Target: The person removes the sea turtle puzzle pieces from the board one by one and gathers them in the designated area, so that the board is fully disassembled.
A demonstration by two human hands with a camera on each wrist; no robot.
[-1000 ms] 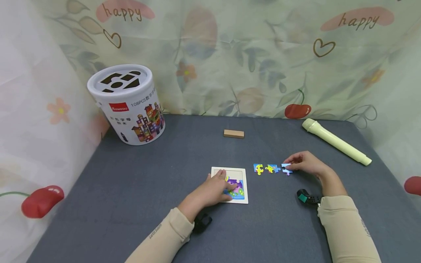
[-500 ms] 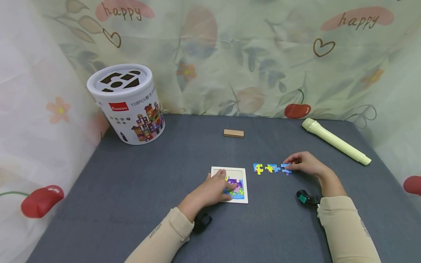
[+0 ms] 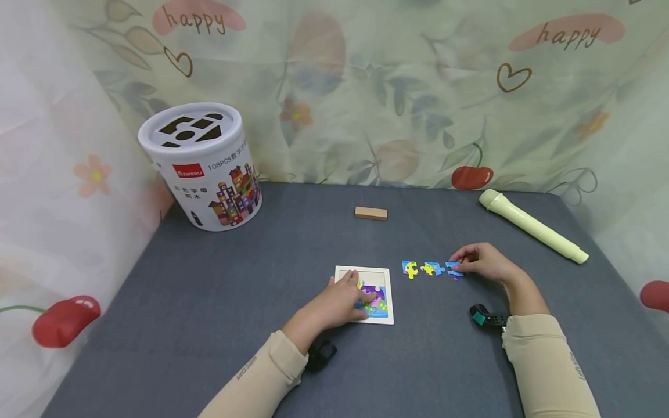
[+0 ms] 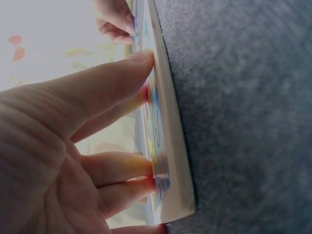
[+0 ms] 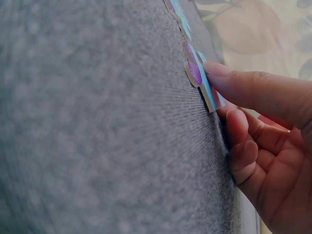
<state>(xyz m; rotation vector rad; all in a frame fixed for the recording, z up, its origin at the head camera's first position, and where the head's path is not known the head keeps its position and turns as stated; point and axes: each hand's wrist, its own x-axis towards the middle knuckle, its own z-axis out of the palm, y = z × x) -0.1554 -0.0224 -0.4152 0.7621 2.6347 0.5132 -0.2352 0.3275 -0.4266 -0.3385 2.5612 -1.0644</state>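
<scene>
Nearest to you were your beige sleeves (image 3: 546, 360), with a black device (image 3: 487, 316) at each wrist. Your left hand (image 3: 334, 299) was laid on the puzzle board (image 3: 373, 277), its fingers spread and their tips touching it from above. This board lay flat on the dark grey table (image 3: 209, 302); coloured pieces (image 3: 378, 309) filled its lower right part, and the cream base showed along the top. To the right, your right hand (image 3: 486, 261) pinched a blue-and-purple piece (image 5: 196, 73), the thumb on its printed face; if it was lifted from the table, I could not tell. Between board and held piece, two yellow-and-blue pieces (image 3: 432, 269) lay in the same row. Farther were a small wooden block (image 3: 371, 213), a pale yellow stick (image 3: 533, 226) lying slanted, and a white bucket (image 3: 204, 168) standing at left, before the patterned curtain (image 3: 366, 116).
</scene>
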